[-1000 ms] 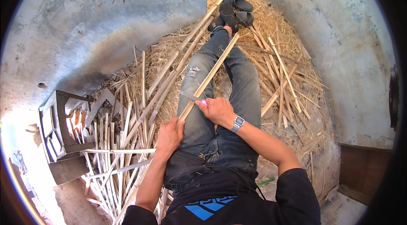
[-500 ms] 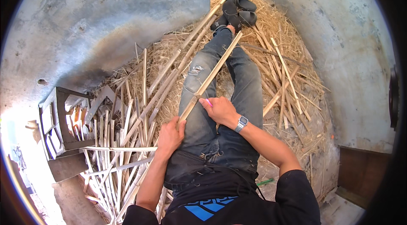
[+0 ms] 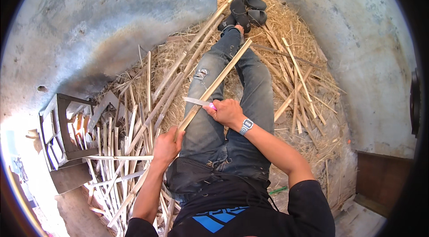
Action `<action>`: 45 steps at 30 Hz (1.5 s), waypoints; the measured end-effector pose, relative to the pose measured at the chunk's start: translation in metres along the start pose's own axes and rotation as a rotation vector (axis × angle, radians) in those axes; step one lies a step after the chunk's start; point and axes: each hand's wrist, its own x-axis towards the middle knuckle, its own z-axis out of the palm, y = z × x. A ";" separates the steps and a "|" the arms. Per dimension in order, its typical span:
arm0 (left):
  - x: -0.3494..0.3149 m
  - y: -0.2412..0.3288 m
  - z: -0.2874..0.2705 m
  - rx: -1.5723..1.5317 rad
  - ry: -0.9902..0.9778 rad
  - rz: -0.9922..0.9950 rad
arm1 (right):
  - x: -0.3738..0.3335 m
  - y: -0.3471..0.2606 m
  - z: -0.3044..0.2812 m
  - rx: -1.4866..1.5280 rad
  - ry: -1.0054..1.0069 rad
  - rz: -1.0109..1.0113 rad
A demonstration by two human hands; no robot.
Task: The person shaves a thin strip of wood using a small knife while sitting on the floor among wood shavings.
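Note:
My left hand (image 3: 168,146) is closed around the lower end of a long bamboo strip (image 3: 226,71), which slants up and to the right across my jeans. In my right hand (image 3: 228,113) is a knife (image 3: 197,101) with a pink handle. Its blade lies across the strip near the middle, pointing left. The handle is mostly hidden in my fingers. Beyond my knees, the strip's far end hangs over my shins, short of my feet.
Several loose bamboo strips (image 3: 129,143) lie heaped at the left beside a dark frame (image 3: 62,125). More strips (image 3: 298,76) rest on shavings (image 3: 308,36) at the right. Grey walls (image 3: 134,13) stand on both sides. A green object (image 3: 278,190) lies near my right hip.
The knife blade has come into view across the strip. My left hand and the strip's lower end have shifted left and slightly down; my right hand has moved slightly left.

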 end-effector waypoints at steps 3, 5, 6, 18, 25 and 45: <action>-0.002 -0.001 -0.008 0.009 -0.019 0.004 | 0.002 0.000 0.005 0.011 0.043 -0.026; -0.004 -0.001 -0.011 -0.002 -0.021 0.009 | 0.003 0.001 0.005 -0.006 0.061 -0.054; -0.006 -0.001 -0.012 -0.007 -0.013 0.015 | 0.004 0.001 0.005 -0.024 0.070 -0.073; -0.074 -0.027 -0.056 -0.048 -0.107 -0.038 | 0.043 0.182 -0.113 -0.134 0.491 0.543; -0.034 -0.029 -0.031 -0.188 -0.011 -0.049 | 0.042 0.073 -0.109 0.097 0.289 0.403; -0.131 -0.119 -0.027 -0.019 0.030 -0.068 | 0.054 0.233 -0.114 -0.147 0.341 0.568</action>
